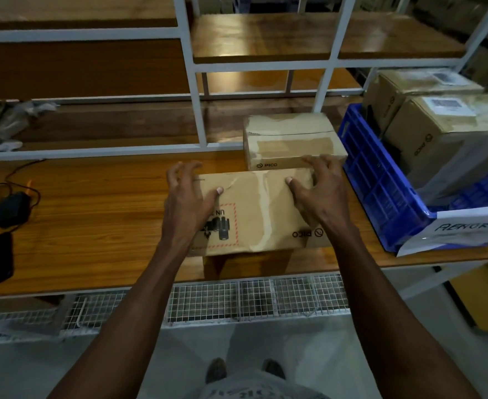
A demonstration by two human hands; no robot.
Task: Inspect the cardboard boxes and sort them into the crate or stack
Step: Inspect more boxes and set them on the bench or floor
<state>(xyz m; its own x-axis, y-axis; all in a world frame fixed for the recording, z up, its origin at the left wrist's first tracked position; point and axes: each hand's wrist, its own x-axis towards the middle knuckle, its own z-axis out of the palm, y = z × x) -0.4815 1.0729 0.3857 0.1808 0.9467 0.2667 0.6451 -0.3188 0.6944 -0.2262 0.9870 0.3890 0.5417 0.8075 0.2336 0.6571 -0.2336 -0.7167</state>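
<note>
A flat cardboard box (261,214) with a PICO logo and a red-dashed battery mark lies in front of me, above the wooden table (99,226), casting a shadow beneath it. My left hand (189,197) holds its left part, thumb on top and fingers curled at the far edge. My right hand (321,194) grips its right part the same way. A second, taller taped PICO box (290,139) stands right behind it. The blue crate (378,180) at the right holds two more cardboard boxes (449,131).
A white label (467,228) with handwriting hangs on the crate's near end. Black devices with cables (9,208) lie at the table's left. White shelf posts (199,110) rise behind the table. A wire mesh tray (237,298) runs under the front edge.
</note>
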